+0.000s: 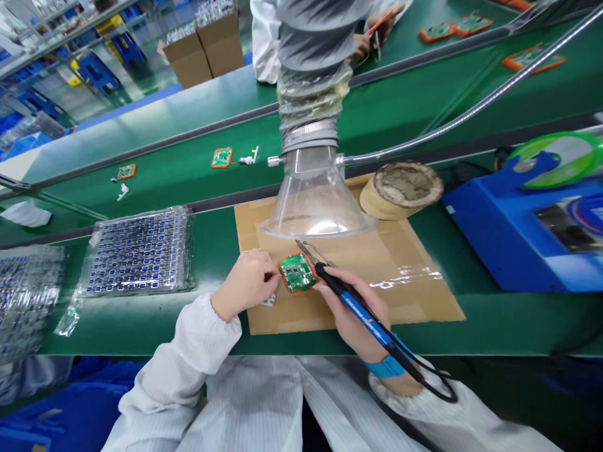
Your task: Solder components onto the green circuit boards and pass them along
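A green circuit board [298,274] in an orange frame lies on a cardboard sheet [405,295]. My left hand [249,282] is closed at the board's left edge; what its fingertips pinch is hidden. Beside those fingers, a small white part [269,300] shows on the cardboard. My right hand [347,323] grips a blue and black soldering iron [365,315], its tip pointing up and left past the board's upper right corner. Near the tip runs a thin curved metal piece. Directly above hangs a clear fume hood [318,194].
Left of the cardboard sits a stack of clear trays [141,251] holding blue parts. A round, stained pot [400,188] and a blue machine with a green reel [522,220] stand right. Boards lie on the green conveyor [174,169] behind; a person's hands work across it.
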The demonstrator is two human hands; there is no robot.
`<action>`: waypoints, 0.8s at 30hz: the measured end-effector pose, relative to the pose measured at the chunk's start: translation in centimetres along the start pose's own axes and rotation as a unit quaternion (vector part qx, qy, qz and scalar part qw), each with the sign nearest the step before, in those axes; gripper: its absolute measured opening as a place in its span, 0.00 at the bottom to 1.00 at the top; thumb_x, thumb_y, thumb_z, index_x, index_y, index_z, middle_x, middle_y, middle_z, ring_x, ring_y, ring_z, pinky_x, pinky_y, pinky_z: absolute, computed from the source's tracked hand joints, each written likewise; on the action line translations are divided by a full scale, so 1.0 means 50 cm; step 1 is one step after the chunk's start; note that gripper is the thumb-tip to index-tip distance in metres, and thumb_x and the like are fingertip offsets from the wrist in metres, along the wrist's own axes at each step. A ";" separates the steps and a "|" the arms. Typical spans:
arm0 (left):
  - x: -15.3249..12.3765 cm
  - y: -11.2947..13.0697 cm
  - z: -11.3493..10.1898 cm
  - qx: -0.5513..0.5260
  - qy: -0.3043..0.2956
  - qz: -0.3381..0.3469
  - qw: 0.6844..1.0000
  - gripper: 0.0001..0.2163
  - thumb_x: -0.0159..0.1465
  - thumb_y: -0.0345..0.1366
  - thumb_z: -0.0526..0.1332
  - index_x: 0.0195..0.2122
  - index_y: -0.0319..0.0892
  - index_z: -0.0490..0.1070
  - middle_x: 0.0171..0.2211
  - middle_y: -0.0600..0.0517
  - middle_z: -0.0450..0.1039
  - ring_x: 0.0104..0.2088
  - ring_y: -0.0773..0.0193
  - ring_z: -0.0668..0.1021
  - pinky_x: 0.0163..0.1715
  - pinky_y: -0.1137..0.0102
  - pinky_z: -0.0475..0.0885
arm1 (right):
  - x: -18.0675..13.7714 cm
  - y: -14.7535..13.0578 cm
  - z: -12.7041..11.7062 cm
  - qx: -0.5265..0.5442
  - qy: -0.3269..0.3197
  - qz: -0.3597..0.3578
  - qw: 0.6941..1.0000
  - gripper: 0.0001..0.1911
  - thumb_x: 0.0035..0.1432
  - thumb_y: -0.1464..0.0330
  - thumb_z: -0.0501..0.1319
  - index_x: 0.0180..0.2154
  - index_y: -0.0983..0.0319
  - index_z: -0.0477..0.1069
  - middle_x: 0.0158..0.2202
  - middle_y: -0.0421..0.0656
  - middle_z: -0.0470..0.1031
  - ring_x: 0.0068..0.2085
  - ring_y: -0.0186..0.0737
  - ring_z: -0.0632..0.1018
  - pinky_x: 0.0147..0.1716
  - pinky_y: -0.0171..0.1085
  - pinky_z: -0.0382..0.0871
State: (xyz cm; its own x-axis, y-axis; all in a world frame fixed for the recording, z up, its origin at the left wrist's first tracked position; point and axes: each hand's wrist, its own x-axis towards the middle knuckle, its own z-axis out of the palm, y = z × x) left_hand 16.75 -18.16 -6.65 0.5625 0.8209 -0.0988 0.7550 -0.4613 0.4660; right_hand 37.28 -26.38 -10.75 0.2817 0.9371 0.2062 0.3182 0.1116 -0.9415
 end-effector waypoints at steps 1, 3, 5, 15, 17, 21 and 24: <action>0.003 -0.002 0.001 0.003 -0.008 -0.001 1.000 0.10 0.64 0.29 0.62 0.26 0.43 0.78 0.30 0.48 0.75 0.36 0.58 0.75 0.40 0.63 0.68 | -0.002 0.001 -0.007 -0.011 -0.001 -0.008 1.000 0.13 0.62 0.58 0.67 0.45 0.56 0.79 0.45 0.45 0.84 0.46 0.47 0.85 0.48 0.44 0.82; 0.005 -0.003 0.002 -0.005 -0.021 0.000 1.000 0.10 0.63 0.29 0.62 0.26 0.43 0.78 0.30 0.49 0.74 0.36 0.59 0.75 0.40 0.64 0.69 | -0.008 0.006 -0.020 -0.025 0.007 -0.022 0.999 0.11 0.63 0.59 0.66 0.45 0.56 0.79 0.43 0.46 0.84 0.44 0.46 0.85 0.46 0.44 0.82; 0.007 -0.004 0.001 -0.021 -0.029 0.003 0.999 0.10 0.63 0.29 0.62 0.26 0.43 0.78 0.30 0.49 0.74 0.36 0.59 0.75 0.41 0.64 0.69 | -0.016 0.014 -0.030 -0.023 0.022 -0.034 0.999 0.09 0.63 0.61 0.65 0.44 0.56 0.78 0.41 0.45 0.83 0.42 0.45 0.85 0.43 0.42 0.82; 0.028 -0.011 -0.015 -0.048 -0.085 -0.002 0.995 0.10 0.63 0.29 0.61 0.26 0.42 0.79 0.31 0.49 0.74 0.36 0.59 0.74 0.41 0.65 0.69 | -0.015 -0.001 -0.031 -0.038 -0.035 -0.090 0.995 0.03 0.61 0.67 0.65 0.39 0.56 0.76 0.34 0.42 0.82 0.35 0.42 0.83 0.35 0.38 0.78; 0.030 -0.011 -0.016 -0.041 -0.092 -0.003 0.995 0.10 0.63 0.29 0.61 0.26 0.43 0.79 0.31 0.49 0.74 0.37 0.59 0.74 0.41 0.64 0.69 | -0.012 -0.005 -0.028 -0.051 -0.036 -0.094 0.994 0.03 0.61 0.67 0.65 0.38 0.56 0.76 0.34 0.42 0.82 0.34 0.42 0.83 0.35 0.38 0.79; 0.034 -0.009 -0.020 -0.033 -0.106 -0.005 0.994 0.10 0.63 0.29 0.60 0.27 0.42 0.79 0.32 0.49 0.75 0.37 0.59 0.75 0.42 0.65 0.70 | -0.010 -0.004 -0.025 -0.053 -0.039 -0.125 0.990 0.03 0.59 0.69 0.65 0.38 0.56 0.75 0.32 0.41 0.81 0.33 0.40 0.82 0.34 0.37 0.78; 0.037 -0.009 -0.023 -0.031 -0.115 -0.004 0.993 0.11 0.63 0.28 0.60 0.26 0.42 0.79 0.31 0.50 0.75 0.38 0.60 0.75 0.41 0.66 0.70 | -0.009 -0.003 -0.024 -0.042 -0.041 -0.147 0.987 0.07 0.59 0.72 0.65 0.39 0.56 0.74 0.32 0.39 0.80 0.32 0.39 0.81 0.32 0.36 0.76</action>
State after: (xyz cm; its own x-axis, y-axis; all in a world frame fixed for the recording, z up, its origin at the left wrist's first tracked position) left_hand 17.09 -16.04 -6.04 0.6236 0.7230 -0.2973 0.7417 -0.4272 0.5171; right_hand 38.21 -27.23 -10.39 0.0934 0.8918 0.4427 0.4499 0.3588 -0.8178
